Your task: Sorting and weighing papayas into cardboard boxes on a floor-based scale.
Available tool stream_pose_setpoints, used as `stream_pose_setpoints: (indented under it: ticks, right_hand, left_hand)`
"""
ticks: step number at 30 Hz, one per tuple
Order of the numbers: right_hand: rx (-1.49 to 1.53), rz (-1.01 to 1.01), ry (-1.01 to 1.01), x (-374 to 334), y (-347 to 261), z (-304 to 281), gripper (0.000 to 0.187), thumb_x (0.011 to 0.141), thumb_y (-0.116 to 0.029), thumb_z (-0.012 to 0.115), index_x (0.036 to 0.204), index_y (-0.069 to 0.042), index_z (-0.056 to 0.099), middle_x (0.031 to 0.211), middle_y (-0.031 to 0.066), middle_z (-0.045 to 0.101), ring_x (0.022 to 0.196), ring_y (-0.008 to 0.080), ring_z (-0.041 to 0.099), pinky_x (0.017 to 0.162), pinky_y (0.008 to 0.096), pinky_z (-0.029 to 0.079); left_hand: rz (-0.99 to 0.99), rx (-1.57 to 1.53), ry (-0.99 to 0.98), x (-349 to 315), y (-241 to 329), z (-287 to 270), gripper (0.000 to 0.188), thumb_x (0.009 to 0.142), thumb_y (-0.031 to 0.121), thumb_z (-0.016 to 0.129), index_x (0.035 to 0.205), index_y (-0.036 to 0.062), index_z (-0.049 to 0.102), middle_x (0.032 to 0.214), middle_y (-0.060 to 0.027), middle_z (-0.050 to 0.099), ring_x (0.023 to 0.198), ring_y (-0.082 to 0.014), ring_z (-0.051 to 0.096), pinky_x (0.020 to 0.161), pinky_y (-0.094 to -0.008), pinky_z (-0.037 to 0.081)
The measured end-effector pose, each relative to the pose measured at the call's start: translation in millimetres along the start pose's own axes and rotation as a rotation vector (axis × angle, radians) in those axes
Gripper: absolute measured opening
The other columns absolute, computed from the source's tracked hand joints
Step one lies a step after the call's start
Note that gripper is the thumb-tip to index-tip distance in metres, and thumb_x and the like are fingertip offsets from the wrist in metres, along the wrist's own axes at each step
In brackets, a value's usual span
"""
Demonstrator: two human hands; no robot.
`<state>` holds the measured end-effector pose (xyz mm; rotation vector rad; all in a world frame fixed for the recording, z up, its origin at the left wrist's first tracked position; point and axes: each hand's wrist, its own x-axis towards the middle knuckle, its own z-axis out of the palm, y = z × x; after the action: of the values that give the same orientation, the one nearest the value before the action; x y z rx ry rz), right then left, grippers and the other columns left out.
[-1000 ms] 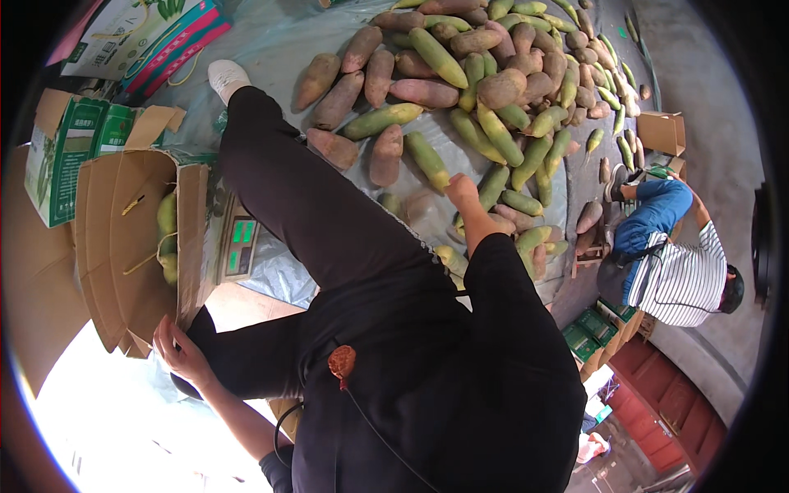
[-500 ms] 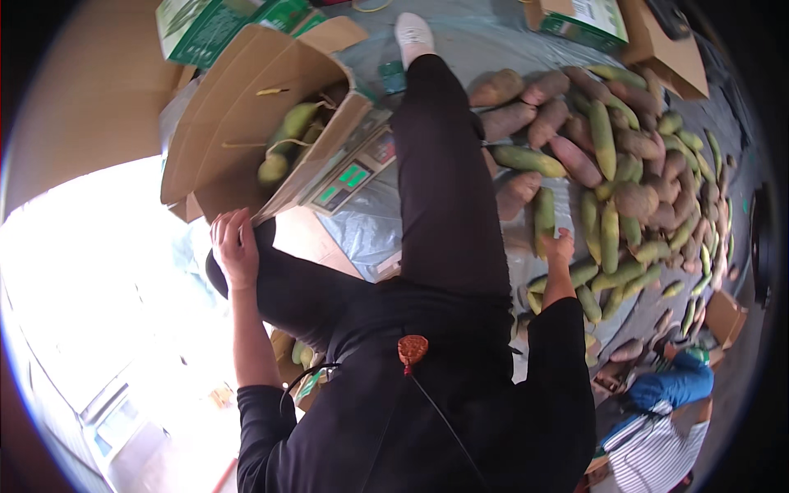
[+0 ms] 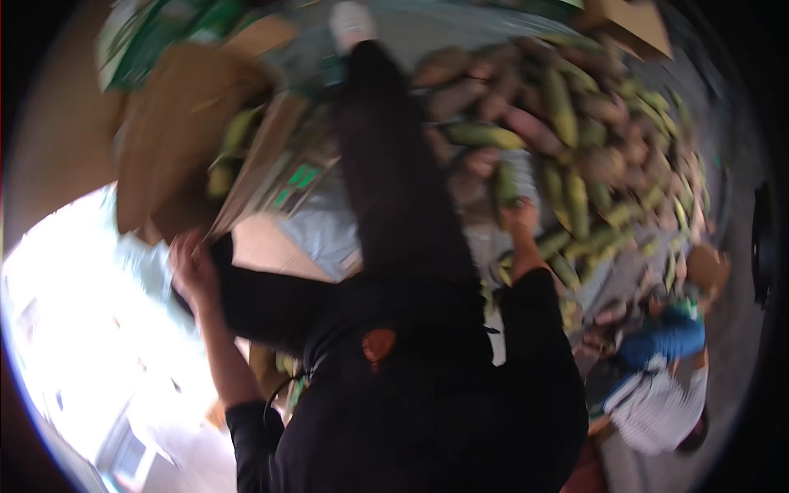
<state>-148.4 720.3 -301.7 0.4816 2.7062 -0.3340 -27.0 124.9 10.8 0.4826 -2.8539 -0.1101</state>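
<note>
My left hand is at the lower corner of an open cardboard box, its fingers curled over the edge of the wall. Inside that box lie a few green radishes, partly hidden by the flaps. My right hand has its fingers closed round the near end of a long green radish, which lies at the near left side of a large pile. Green radishes and thick brownish-purple roots are mixed in that pile. Motion blurs the whole picture.
A scale with a green lit display stands right of the box. Green-and-white cartons are at the far left, another brown box at the far right. A person in a striped top is at the lower right. Plastic sheeting covers the floor.
The view has swung, so the box, the pile and both my hands appear shifted left and slightly blurred. Both hands keep their places on the box edge and the green radish.
</note>
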Motion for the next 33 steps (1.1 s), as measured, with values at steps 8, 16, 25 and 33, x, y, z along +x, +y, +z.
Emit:
stream_pose_setpoints:
  ticks: [8, 16, 25, 33]
  right_hand:
    - [0.132, 0.352, -0.039, -38.3, -49.9, -23.3, 0.039, 0.072, -0.015, 0.066, 0.110, -0.016, 0.055, 0.110, 0.0130, 0.055, 0.106, 0.0326, 0.053, 0.087, 0.0439, 0.046]
    - [0.204, 0.403, -0.005, -68.7, -53.7, -27.0, 0.046, 0.069, -0.011, 0.068, 0.112, -0.016, 0.053, 0.112, 0.0121, 0.053, 0.108, 0.0323, 0.050, 0.088, 0.0417, 0.046]
    - [0.242, 0.399, -0.030, -84.9, -68.8, -33.6, 0.041, 0.072, -0.009, 0.062, 0.112, -0.014, 0.055, 0.114, 0.0136, 0.053, 0.109, 0.0328, 0.050, 0.090, 0.0420, 0.045]
    - [0.332, 0.374, -0.032, -97.9, -81.4, -43.9, 0.040, 0.072, -0.009, 0.061, 0.112, -0.013, 0.056, 0.114, 0.0140, 0.054, 0.110, 0.0335, 0.050, 0.090, 0.0423, 0.045]
  left_hand:
    - [0.175, 0.015, 0.065, -13.3, -11.0, -11.4, 0.016, 0.088, 0.004, 0.056, 0.101, 0.0003, 0.064, 0.097, -0.0135, 0.063, 0.091, -0.0303, 0.059, 0.082, -0.0401, 0.047]
    - [0.234, -0.049, 0.096, -1.6, 1.7, -14.1, 0.017, 0.090, 0.007, 0.055, 0.102, -0.0014, 0.063, 0.093, -0.0125, 0.063, 0.084, -0.0279, 0.058, 0.077, -0.0389, 0.047]
    - [0.274, -0.048, 0.165, -3.7, -11.9, -9.3, 0.016, 0.089, 0.006, 0.056, 0.102, 0.0001, 0.065, 0.092, -0.0104, 0.064, 0.081, -0.0260, 0.059, 0.077, -0.0374, 0.047]
    - [0.241, 0.015, 0.168, -3.6, 1.4, -17.3, 0.018, 0.091, 0.011, 0.054, 0.102, 0.0010, 0.064, 0.095, -0.0113, 0.065, 0.083, -0.0271, 0.062, 0.075, -0.0365, 0.048]
